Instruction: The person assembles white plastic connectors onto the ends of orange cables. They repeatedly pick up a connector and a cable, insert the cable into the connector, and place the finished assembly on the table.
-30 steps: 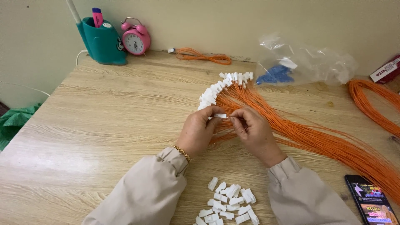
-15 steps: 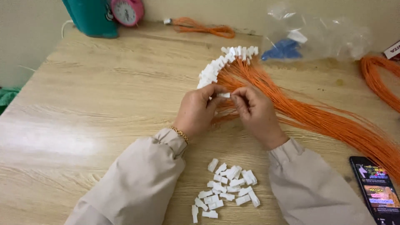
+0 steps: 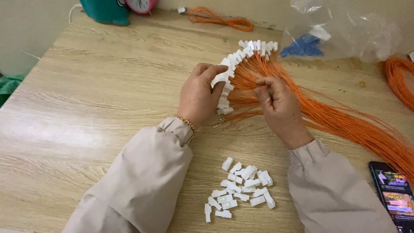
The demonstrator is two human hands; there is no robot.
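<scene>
Your hands have parted over the fanned orange wires.

Your left hand [image 3: 199, 92] now rests its fingertips on the curved row of white connectors [image 3: 235, 64] capping the orange wires [image 3: 302, 108]; a moment ago both hands pinched together at one wire end. Your right hand [image 3: 276, 103] hovers half-curled over the bundle, and I cannot tell whether it pinches a strand. Loose white connector housings [image 3: 239, 187] lie on the tabletop [image 3: 108, 108] between your sleeves.

Loose beige sleeves [image 3: 142, 181] with gathered cuffs; gold bracelet [image 3: 186, 123] on left wrist.
</scene>
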